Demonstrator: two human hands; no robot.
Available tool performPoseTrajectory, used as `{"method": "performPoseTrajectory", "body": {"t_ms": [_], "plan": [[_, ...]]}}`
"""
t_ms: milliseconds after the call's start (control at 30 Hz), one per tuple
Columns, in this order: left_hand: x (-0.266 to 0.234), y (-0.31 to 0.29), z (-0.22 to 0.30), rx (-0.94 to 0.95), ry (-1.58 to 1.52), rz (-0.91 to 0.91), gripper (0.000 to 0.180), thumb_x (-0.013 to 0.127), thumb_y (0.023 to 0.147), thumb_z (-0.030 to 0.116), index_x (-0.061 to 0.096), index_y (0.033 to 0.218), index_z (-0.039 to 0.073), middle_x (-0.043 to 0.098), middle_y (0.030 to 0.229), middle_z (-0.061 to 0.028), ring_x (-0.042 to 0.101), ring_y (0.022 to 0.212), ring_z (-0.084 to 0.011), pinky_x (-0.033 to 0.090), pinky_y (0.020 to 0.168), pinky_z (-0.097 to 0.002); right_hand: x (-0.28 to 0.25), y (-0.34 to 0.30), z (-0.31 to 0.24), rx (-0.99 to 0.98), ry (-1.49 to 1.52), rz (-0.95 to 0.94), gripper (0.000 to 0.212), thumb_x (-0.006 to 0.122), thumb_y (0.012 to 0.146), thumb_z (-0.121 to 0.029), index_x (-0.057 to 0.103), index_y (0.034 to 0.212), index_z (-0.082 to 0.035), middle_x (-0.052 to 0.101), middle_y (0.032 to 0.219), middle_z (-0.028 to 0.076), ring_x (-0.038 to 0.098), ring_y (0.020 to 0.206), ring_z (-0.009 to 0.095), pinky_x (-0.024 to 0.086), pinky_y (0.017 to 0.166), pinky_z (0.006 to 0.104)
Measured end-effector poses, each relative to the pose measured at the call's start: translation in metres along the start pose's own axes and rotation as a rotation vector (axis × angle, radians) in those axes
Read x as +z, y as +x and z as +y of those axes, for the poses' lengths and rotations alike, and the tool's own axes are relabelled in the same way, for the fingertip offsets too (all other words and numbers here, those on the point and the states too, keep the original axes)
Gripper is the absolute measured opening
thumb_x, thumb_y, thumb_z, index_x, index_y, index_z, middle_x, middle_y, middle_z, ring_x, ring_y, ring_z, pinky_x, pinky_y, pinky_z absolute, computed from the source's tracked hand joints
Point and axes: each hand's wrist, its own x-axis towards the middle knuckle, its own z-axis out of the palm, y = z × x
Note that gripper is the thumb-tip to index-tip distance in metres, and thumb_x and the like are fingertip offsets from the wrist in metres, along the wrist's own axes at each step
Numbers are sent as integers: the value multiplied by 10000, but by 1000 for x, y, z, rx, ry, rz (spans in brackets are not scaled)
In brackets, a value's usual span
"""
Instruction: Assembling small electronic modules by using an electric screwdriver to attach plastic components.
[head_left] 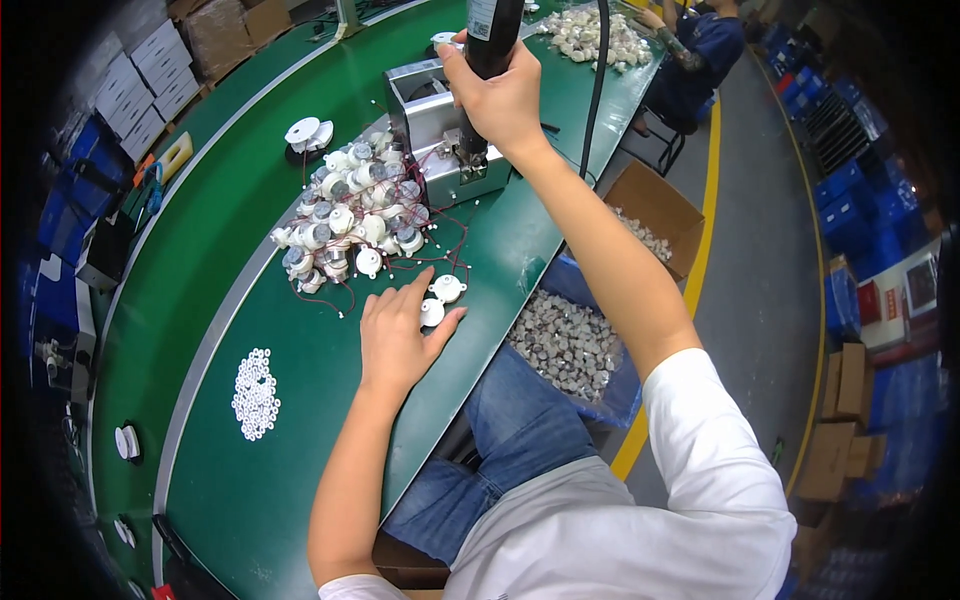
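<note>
My right hand is wrapped around a black, upright electric screwdriver. The tool's lower end meets a small metal fixture on the front of a silver metal box. On the green bench, my left hand lies low with thumb and forefinger spread. Between them sits a small white round motor-like part, and a second white part lies just beyond it. I cannot tell whether the fingers press on either one. Just past the left hand is a heap of white-and-clear small motors with dark red wires.
Small white rings lie in a patch on the left of the bench. White spools stand behind the heap. A blue bin of small parts and a cardboard box sit off the right edge. Another person sits far right.
</note>
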Motion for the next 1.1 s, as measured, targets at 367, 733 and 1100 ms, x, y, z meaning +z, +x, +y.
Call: {"method": "performPoseTrajectory", "body": {"t_ms": [367,733,1100], "plan": [[-2,1,-6,-31,-86,-31,469,881,808,370,774,1108,26,608,749,-85,569,727,-265,410,734,-389,12,-63,-84,341,354,-246,221,809,932,-122,663,1070,-30,648,731,-19,562,580,35,433,515,237],[-1,1,-11,0,-127,-37,407,876,792,433,741,886,60,604,747,-47,562,717,-249,348,693,-387,34,-109,-88,474,490,-355,255,805,921,-82,652,1117,-21,690,823,-7,594,673,27,481,589,228],[-7,2,-7,-58,-118,-88,428,878,782,456,752,911,68,637,766,-46,574,727,-245,350,703,-385,42,-112,-85,464,475,-312,269,822,912,-107,664,1112,-23,688,837,-12,617,713,34,512,635,229]]}}
